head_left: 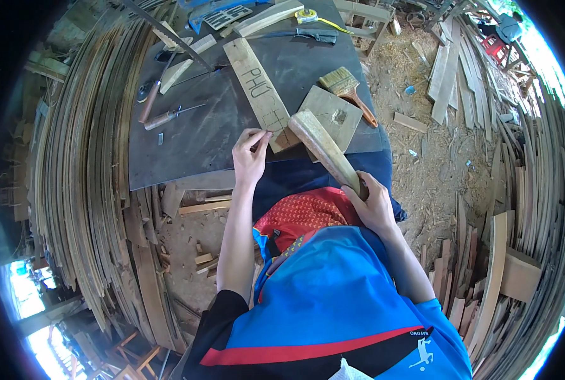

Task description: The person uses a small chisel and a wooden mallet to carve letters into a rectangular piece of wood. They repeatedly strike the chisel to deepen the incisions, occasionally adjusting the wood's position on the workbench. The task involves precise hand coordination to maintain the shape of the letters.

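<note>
A pale wooden board [247,76] with dark letters marked along its face lies on the dark tabletop. My left hand [250,157] is at the board's near left edge, thumb and fingertips pinched together against the wood. Whatever sits in that pinch is too small to make out. My right hand [377,201] is closed around the near end of a thick wooden bar [323,145]. The bar slants up to the left, its far end close to the board's lower right corner. Partly under the bar is a square wood piece [339,117] with a dark knot.
A wide paintbrush [342,88] rests by the square piece. Left on the table [206,145] are a wooden-handled tool [165,119] and a chisel-like tool [149,102]. A yellow tape measure [306,16] sits at the back. Stacked planks [79,164] flank the left side.
</note>
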Demonstrator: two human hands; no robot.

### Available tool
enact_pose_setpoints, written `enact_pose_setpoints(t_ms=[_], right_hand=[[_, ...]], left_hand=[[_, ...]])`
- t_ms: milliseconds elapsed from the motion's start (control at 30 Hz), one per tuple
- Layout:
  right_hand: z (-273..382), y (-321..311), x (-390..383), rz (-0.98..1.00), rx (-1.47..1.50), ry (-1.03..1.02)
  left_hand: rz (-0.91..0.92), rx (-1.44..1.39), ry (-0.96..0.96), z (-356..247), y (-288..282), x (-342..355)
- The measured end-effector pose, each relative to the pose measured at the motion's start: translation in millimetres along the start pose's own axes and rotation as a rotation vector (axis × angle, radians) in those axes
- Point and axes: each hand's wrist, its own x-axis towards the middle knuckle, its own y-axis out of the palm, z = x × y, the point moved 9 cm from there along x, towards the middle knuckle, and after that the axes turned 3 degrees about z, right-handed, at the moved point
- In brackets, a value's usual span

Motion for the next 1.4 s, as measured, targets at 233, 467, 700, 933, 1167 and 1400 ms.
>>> enact_pose_setpoints(t_ms=[233,467,700,933,1167,1400], right_hand=[[0.5,-2.8,3.5,-0.009,0.005,0.004],[17.6,-7.2,12.2,-0.003,0.082,-0.057],[34.5,-25.3,21.4,-0.041,0.012,-0.11],[91.5,-38.2,7.2,-0.149,-0.031,-0.426],[66.7,-25.5,4.7,-0.066,-0.146,-0.36],[68.8,-23.2,0.3,0.0,-0.29,-0.314]], left_hand=[[-0.026,0.05,0.145,-14.9,-2.4,3.6],[-0.021,0.009,0.085,-2.3,1.7,-1.1],[-0.033,0.03,0.147,-14.7,2.4,0.5],[-0.074,0.134,0.255,-28.1,-0.3,-5.2],[-0.089,0.182,0.259,-26.1,-0.6,-8.3],[-0.103,0.168,0.292,-15.9,9.3,-20.8]])
